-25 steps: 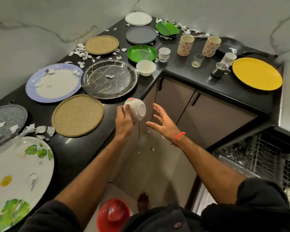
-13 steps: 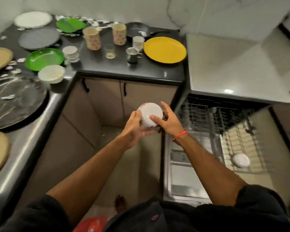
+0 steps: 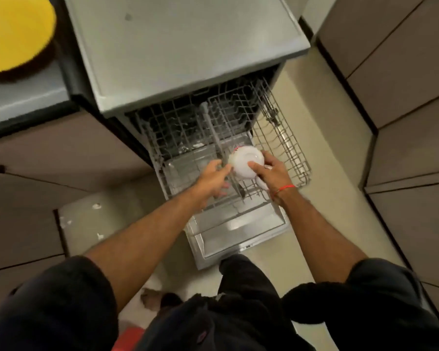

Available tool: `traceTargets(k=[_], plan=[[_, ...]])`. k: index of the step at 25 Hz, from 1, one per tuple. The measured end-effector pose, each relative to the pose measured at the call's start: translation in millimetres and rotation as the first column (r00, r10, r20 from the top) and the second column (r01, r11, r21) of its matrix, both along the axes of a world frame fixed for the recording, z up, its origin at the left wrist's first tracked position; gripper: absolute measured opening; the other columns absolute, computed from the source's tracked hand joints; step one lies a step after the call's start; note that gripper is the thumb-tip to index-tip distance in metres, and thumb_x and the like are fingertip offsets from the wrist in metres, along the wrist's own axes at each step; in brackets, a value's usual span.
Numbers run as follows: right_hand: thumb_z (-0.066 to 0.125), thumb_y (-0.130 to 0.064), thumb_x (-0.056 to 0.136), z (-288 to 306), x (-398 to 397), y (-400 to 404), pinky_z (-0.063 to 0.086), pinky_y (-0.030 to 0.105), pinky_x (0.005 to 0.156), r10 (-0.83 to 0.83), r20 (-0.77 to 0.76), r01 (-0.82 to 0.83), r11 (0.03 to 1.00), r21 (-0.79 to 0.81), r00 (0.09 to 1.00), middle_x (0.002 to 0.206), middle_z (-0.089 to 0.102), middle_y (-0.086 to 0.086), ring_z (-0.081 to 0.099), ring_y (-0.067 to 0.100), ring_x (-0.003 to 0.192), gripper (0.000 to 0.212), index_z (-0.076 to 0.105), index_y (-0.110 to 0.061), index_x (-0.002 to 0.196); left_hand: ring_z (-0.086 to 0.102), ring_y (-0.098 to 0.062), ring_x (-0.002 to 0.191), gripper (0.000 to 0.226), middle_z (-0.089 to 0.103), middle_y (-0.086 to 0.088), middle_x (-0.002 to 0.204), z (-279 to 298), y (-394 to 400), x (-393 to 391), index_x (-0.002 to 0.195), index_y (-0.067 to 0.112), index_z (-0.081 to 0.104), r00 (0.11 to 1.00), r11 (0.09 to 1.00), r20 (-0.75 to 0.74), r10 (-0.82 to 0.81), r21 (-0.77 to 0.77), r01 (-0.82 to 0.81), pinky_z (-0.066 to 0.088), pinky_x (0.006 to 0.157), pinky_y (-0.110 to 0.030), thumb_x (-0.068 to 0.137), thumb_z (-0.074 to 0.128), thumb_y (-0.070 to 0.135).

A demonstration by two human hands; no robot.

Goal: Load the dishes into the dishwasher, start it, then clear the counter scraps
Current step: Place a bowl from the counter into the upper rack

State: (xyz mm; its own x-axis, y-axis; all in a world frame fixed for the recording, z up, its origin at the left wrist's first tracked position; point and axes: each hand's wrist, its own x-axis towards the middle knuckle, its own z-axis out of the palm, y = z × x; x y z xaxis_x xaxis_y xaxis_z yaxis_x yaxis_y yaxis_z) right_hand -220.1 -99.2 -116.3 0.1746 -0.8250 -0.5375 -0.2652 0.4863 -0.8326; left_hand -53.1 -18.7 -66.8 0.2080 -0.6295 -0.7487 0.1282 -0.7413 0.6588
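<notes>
While held upturned, white bowl (image 3: pixel 246 163), red-trimmed rim

Taupe cabinets (image 3: pixel 403 79) flank a pale floor (image 3: pixel 322 138); a dark, perhaps glossy, counter (image 3: pixel 23 97) sits left.

Glossy white bowl (image 3: pixel 246 164) (ceramic-looking), coated wire rack (image 3: pixel 284 138), matt grey dishwasher top (image 3: pixel 188 41).

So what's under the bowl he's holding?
The pulled-out wire rack lies under the upturned bowl, held by the right hand. A second white piece pokes out below; the hand covers most of it.
</notes>
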Motion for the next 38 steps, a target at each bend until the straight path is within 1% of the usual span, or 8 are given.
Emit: traceTargets(k=[2, 6, 12, 17, 20, 23, 29, 38], plan=[[0.078, -0.009, 0.081, -27.0, -26.5, -41.3, 0.053, 0.015, 0.069, -0.072, -0.145, 0.074, 0.997, 0.008, 0.987, 0.122, 0.061, 0.012, 0.059, 0.025, 0.106, 0.059, 0.055, -0.002, 0.134, 0.071, -0.023, 0.099, 0.048, 0.06, -0.001, 0.127, -17.8, -32.7, -17.2, 0.149, 0.026, 0.04, 0.998, 0.999, 0.058, -0.024, 0.033, 0.022, 0.063, 0.077, -0.044, 0.103, 0.055, 0.033], [0.083, -0.028, 0.076, -83.6, -36.3, -103.4, 0.046, 0.032, 0.093, -0.007, -0.42, 0.001, 1.0, -0.015, 0.908, 0.128, 0.062, 0.013, 0.057, 0.029, 0.115, 0.066, 0.056, -0.009, 0.133, 0.072, -0.02, 0.096, 0.037, 0.066, 0.003, 0.123, -51.8, -58.6, -27.5, 0.141, 0.028, 0.047, 0.996, 0.998, 0.087, 0.018, 0.065, -0.024, 0.062, 0.075, -0.036, 0.105, 0.053, 0.028], [0.083, -0.035, 0.073, -149.4, -8.1, -126.7, 0.048, 0.037, 0.095, 0.221, -0.584, -0.238, 0.97, 0.049, 0.781, 0.119, 0.064, 0.015, 0.057, 0.034, 0.115, 0.061, 0.063, -0.009, 0.124, 0.07, -0.017, 0.09, 0.033, 0.069, 0.007, 0.112, -85.9, -56.9, -28.1, 0.139, 0.027, 0.049, 0.991, 0.985, 0.106, 0.085, 0.143, -0.099, 0.059, 0.074, -0.035, 0.106, 0.051, 0.027], [0.078, -0.025, 0.083, -157.5, -0.6, -125.7, 0.039, 0.045, 0.11, 0.154, -0.528, -0.149, 0.987, 0.053, 0.835, 0.138, 0.041, 0.016, 0.045, 0.033, 0.126, 0.064, 0.05, -0.008, 0.138, 0.072, -0.019, 0.093, 0.031, 0.069, 0.009, 0.112, -92.1, -52.4, -21.4, 0.138, 0.027, 0.051, 0.99, 0.987, 0.103, 0.092, 0.124, -0.105, 0.06, 0.077, -0.037, 0.106, 0.05, 0.028], [0.076, -0.024, 0.085, -152.0, -2.9, -127.1, 0.04, 0.052, 0.11, 0.158, -0.53, -0.146, 0.987, 0.065, 0.833, 0.142, 0.037, 0.015, 0.042, 0.036, 0.131, 0.068, 0.044, -0.013, 0.144, 0.073, -0.019, 0.095, 0.029, 0.069, 0.01, 0.113, -85.3, -44.0, -11.5, 0.136, 0.028, 0.052, 0.989, 0.988, 0.096, 0.11, 0.097, -0.119, 0.061, 0.081, -0.039, 0.107, 0.049, 0.028], [0.064, -0.019, 0.093, -132.8, 3.2, -112.2, 0.04, 0.045, 0.107, 0.092, -0.565, -0.165, 0.983, -0.08, 0.82, 0.139, 0.042, 0.017, 0.04, 0.035, 0.13, 0.051, 0.047, -0.012, 0.141, 0.072, -0.021, 0.098, 0.028, 0.069, 0.008, 0.114, -71.7, -26.0, 5.2, 0.133, 0.027, 0.054, 0.985, 0.986, 0.095, 0.147, 0.06, -0.153, 0.061, 0.081, -0.041, 0.106, 0.05, 0.025], [0.053, -0.013, 0.098, -80.7, 74.4, -28.4, 0.053, 0.037, 0.086, 0.214, -0.368, -0.32, 0.912, -0.257, 0.905, 0.105, 0.067, 0.008, 0.061, 0.022, 0.089, 0.025, 0.064, -0.01, 0.12, 0.072, -0.018, 0.092, 0.023, 0.069, 0.007, 0.115, -41.9, 47.6, 69.9, 0.127, 0.027, 0.059, 0.958, 0.975, 0.181, 0.221, -0.061, -0.213, 0.06, 0.076, -0.039, 0.106, 0.049, 0.024], [0.052, -0.007, 0.097, 34.2, 312.3, 200.0, 0.053, 0.032, 0.065, 0.564, -0.012, -0.541, 0.786, -0.298, 0.826, 0.08, 0.071, 0.002, 0.062, 0.014, 0.063, 0.024, 0.068, -0.025, 0.093, 0.069, -0.016, 0.073, 0.017, 0.068, -0.004, 0.112, 20.8, 288.8, 244.2, 0.118, 0.025, 0.058, 0.781, 0.836, 0.309, 0.543, -0.282, -0.47, 0.049, 0.053, -0.03, 0.104, 0.055, 0.018]])
